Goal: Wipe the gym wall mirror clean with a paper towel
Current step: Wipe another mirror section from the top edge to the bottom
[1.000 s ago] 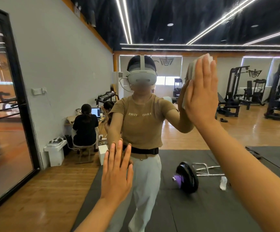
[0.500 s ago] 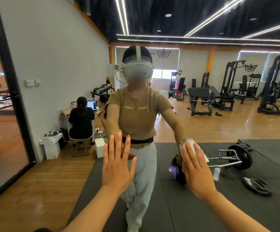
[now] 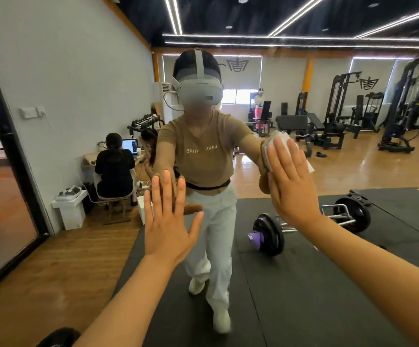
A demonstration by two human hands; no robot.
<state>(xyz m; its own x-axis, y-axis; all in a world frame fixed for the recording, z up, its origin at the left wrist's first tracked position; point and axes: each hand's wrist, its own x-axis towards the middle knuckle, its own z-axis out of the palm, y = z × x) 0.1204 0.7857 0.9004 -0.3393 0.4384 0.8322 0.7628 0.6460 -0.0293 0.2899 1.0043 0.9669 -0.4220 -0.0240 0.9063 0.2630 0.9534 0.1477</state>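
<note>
Both arms extend forward. Left hand [image 3: 168, 226]: palm flat, fingers spread, pointing up. Right hand [image 3: 291, 186]: raised higher, flat, fingers together and upright, pressing a folded towel [image 3: 278, 139] under the palm.

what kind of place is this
A gym, seen in a wall mirror: weight machines line the far side, a loaded barbell lies on black floor mats, and a dumbbell rack stands by the wall.
</note>
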